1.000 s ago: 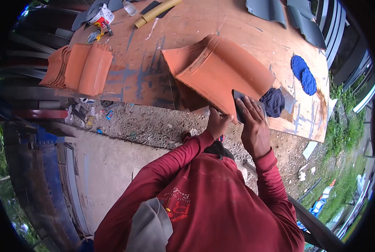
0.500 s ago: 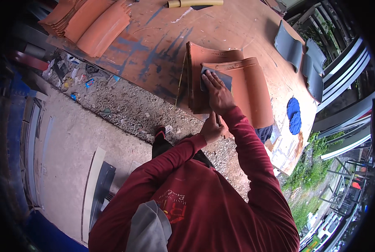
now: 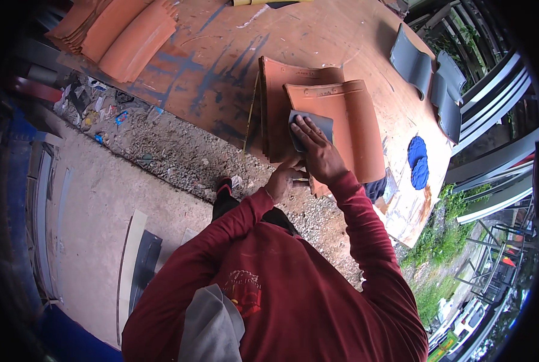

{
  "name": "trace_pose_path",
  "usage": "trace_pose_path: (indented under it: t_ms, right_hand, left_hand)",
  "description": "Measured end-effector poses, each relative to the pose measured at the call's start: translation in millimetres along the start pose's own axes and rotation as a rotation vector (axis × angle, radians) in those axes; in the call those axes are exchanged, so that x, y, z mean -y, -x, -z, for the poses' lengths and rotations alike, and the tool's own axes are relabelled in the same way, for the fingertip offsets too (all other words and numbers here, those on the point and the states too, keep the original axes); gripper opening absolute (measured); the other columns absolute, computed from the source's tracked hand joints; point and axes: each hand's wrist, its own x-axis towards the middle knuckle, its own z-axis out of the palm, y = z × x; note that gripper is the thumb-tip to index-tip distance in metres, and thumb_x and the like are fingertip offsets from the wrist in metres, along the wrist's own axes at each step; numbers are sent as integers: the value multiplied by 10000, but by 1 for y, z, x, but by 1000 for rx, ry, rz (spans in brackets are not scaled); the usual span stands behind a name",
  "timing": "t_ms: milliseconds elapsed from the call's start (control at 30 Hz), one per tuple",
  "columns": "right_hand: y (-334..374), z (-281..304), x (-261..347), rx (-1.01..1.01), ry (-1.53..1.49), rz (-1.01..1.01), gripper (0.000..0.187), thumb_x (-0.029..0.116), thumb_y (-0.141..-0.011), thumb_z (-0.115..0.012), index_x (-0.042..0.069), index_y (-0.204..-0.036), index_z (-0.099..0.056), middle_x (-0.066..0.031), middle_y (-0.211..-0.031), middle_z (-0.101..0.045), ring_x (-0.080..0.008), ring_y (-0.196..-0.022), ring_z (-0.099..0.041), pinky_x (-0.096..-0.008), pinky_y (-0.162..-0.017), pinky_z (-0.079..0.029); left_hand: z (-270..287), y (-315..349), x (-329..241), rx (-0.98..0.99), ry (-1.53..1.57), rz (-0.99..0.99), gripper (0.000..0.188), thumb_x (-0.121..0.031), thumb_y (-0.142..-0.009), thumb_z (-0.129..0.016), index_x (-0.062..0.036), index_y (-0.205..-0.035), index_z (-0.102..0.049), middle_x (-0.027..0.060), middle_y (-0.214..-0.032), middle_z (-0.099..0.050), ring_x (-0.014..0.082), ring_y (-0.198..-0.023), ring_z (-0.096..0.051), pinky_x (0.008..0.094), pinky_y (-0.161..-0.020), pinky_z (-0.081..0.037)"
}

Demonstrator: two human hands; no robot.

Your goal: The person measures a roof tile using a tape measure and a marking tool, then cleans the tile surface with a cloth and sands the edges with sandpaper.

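Note:
A terracotta roof tile [image 3: 359, 130] lies overlapping a stack of like tiles [image 3: 275, 102] at the table's near edge. My right hand [image 3: 319, 148] presses a dark grey sheet that looks like sandpaper [image 3: 319, 122] against the left part of the upper tile, its fingers laid along the sheet. Below it, my left hand [image 3: 284, 180] is at the tile's near end, thumb up and fingers around the edge. Part of that grip is hidden by the right hand and the tile.
Another stack of terracotta tiles [image 3: 133, 45] stands at the table's far left. Grey tiles [image 3: 411, 60] lie on the right side, and blue round pads [image 3: 418, 163] sit nearer. Gravel [image 3: 173, 148] borders the table [image 3: 233, 54]; metal strips [image 3: 133, 259] lie on the concrete.
My right hand has slid the grey sheet down the tile toward me. My left hand has shifted slightly left and up along the near edge, with its thumb now raised.

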Motion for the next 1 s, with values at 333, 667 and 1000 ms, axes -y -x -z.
trace_pose_path:
  t_ms: [333, 667, 1000]
  right_hand:
    - [71, -3, 44, -102, 114, -184, 659, -1, -904, -459, 80, -1557, -469, -154, -1638, -415, -353, -1544, -343, -508, -1252, -292]
    - [235, -31, 81, -146, -283, -641, 595, 9, -956, -508, 38, -1548, -458, -213, -1563, -491, -394, -1460, -458, -477, -1196, -398]
    - [186, -98, 16, -1312, -731, -856, 272, 209, -1102, -523, 23, -1281, -608, 16, -948, -570, -83, -838, -459, -286, -740, -428]
  left_hand:
    - [-6, -1, -29, 64, 195, 199, 1010, -883, -924, -294, -153, -1621, -350, 150, -1524, -522, 354, -1285, -594, 566, -1121, -430]
    - [-31, -26, -26, -259, -515, 109, 627, -447, -986, -693, 3, -1400, -555, 153, -1279, -675, 223, -1007, -718, 407, -887, -584]
    - [-48, -48, 23, -553, -669, 131, 355, -306, -972, -685, -51, -1218, -686, 73, -1114, -717, 198, -887, -732, 368, -621, -629]
